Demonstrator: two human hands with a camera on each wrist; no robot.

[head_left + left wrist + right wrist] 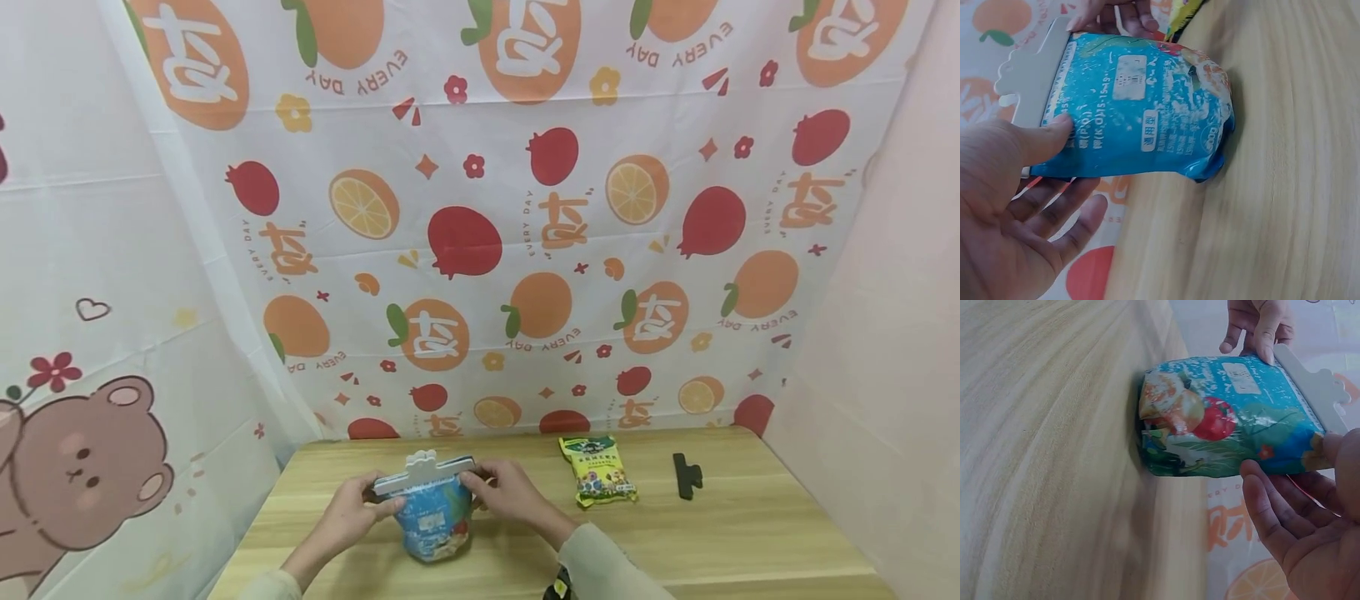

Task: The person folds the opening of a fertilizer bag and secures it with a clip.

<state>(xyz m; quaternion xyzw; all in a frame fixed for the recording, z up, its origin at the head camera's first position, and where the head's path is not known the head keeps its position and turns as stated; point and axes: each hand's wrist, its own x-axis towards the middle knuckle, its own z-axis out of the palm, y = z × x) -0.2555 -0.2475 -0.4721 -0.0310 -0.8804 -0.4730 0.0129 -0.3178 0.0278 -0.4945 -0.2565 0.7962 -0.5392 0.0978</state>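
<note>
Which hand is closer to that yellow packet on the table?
Right. The right hand, at the right top corner of the blue bag, is left of the yellow packet; the left hand, at the other top corner, is farther left.

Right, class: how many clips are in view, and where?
2: the white clip across the blue bag's top, and the black clip on the table, right of the yellow bag. A dark thing by the right sleeve is too hidden to tell.

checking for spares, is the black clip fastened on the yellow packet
No, the black clip lies on the table, apart from the yellow packet.
</note>
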